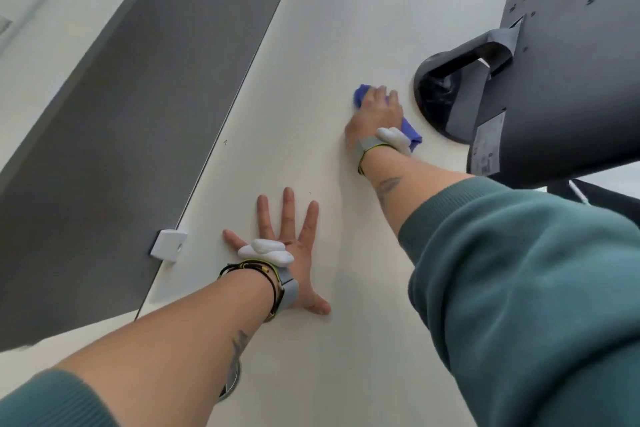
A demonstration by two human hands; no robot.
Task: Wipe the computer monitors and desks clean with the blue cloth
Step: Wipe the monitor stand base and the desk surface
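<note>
Blue cloth (pixel 412 134): a small, crumpled piece of violet-blue fabric lying on the pale, wood-grained worktop (pixel 346 28), just beside the round black base (pixel 433 94) of the monitor (pixel 561 45). Most of it is covered by the right hand (pixel 375 114). One bunched corner shows past the fingertips on the far left side, and a folded end sticks out beside the wrist on the side towards the base. The right fingers (pixel 381 94) lie stretched over the cloth and press it flat against the surface; they are not curled round it.

The left hand (pixel 294 250) rests palm-down on the worktop nearer the camera, well apart from the cloth. Its fingers are straight and spread wide, the thumb is out to the side, and it holds nothing.

Each wrist carries a white moulded device on a grey strap, and the left wrist also wears dark cord bracelets (pixel 266 274). Both forearms are bare, with teal sleeves (pixel 519 288) pushed up towards the elbows.

The monitor is seen from behind: dark casing, a grey stand arm and a label near its lower edge. A grey partition panel (pixel 138 121) runs along the left edge of the worktop, held by a white bracket (pixel 168 245).
</note>
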